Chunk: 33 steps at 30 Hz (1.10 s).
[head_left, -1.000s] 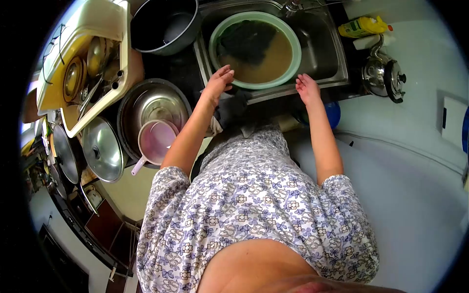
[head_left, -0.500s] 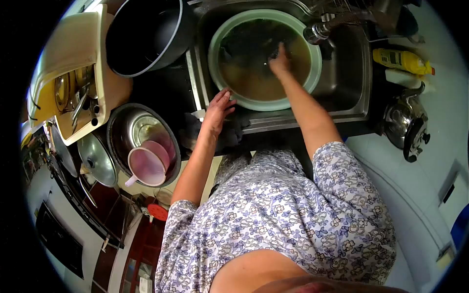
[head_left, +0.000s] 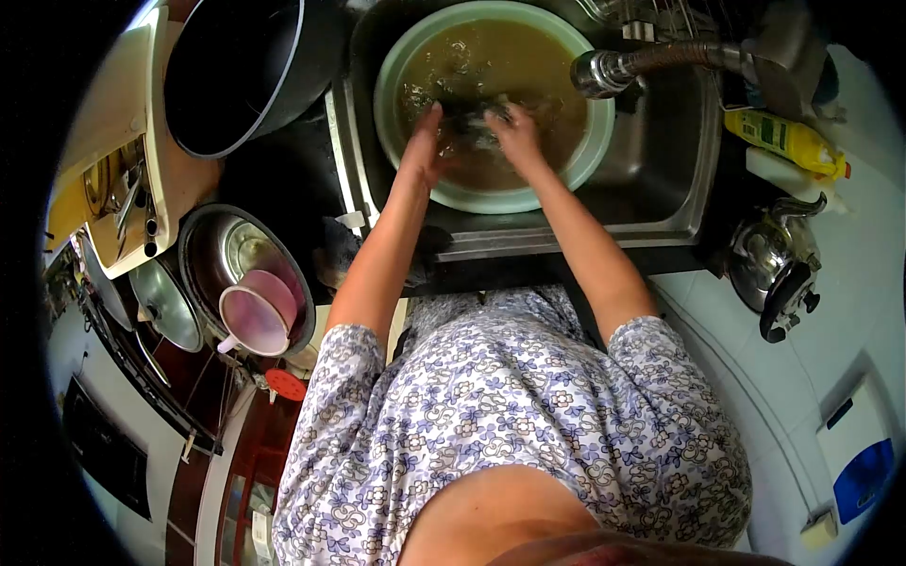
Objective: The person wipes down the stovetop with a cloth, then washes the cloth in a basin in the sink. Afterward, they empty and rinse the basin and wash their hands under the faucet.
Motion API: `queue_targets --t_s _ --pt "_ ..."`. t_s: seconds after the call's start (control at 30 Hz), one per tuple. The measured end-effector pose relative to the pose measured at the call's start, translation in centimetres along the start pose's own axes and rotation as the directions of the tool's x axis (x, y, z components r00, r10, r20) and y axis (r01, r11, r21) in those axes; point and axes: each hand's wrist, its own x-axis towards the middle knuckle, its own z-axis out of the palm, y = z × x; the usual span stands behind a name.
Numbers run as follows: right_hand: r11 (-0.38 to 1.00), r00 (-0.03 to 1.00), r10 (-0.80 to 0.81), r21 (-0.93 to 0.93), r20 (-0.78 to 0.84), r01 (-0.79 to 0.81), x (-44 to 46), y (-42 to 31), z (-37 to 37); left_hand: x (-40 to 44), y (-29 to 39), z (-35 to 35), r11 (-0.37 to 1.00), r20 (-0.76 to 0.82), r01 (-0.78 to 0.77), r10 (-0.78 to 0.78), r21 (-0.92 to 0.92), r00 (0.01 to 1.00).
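steel sink [head_left: 651, 179] below, each half-open grip [head_left: 425, 151] [head_left: 514, 137] flanks dark cloth [head_left: 462, 121].

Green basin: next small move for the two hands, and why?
Probably close both hands on the dark cloth-like item and squeeze it: the left hand and right hand are at either side of it inside the green basin, and the water is murky brown. Motion blur hides whether either grips it.
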Motion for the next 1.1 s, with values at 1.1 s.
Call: queue_targets --t_s 1.1 --pt "0.796 0.947 -0.151 -0.603 -0.284 -0.054 2.5 -2.9 -3.8 -0.5 -0.1 4.1 0.978 -0.109 -0.202 0.195 -0.054 0.975"
